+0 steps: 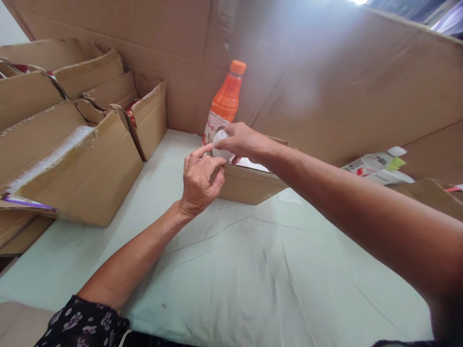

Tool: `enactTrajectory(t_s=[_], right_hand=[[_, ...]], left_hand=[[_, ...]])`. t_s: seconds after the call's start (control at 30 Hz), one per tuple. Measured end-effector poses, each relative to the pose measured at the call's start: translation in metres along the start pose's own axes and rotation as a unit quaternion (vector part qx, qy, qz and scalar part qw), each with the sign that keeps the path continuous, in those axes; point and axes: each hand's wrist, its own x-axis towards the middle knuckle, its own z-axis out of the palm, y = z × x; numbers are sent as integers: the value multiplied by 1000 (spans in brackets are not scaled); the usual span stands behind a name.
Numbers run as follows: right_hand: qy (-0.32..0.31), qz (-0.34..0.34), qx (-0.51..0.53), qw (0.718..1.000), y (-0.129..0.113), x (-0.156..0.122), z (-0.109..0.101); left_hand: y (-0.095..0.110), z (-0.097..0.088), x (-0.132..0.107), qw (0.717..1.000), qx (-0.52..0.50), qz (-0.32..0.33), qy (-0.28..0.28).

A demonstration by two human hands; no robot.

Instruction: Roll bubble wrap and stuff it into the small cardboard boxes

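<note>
My right hand [241, 141] is closed around a small white object [219, 140], held at the near left corner of a low open cardboard box [249, 185]. My left hand [200, 180] is just below it, with thumb and fingers pinched together at the same white object and the box's corner. White packing shows inside the box. An orange bottle [226, 102] with an orange cap and a white label stands right behind the box and my hands.
Several open cardboard boxes [83, 168] crowd the left side, one with bubble wrap inside. A tall cardboard wall [325, 82] runs along the back. A white packet [376, 166] lies at the right. A pale green cloth [235, 274] covers the table.
</note>
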Motion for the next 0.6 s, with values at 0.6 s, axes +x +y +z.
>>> enactTrajectory(t_s=[0.6], right_hand=[[23, -93, -281, 955, 0, 13, 8]], left_hand=[[-3, 1, -1, 999, -31, 12, 9]])
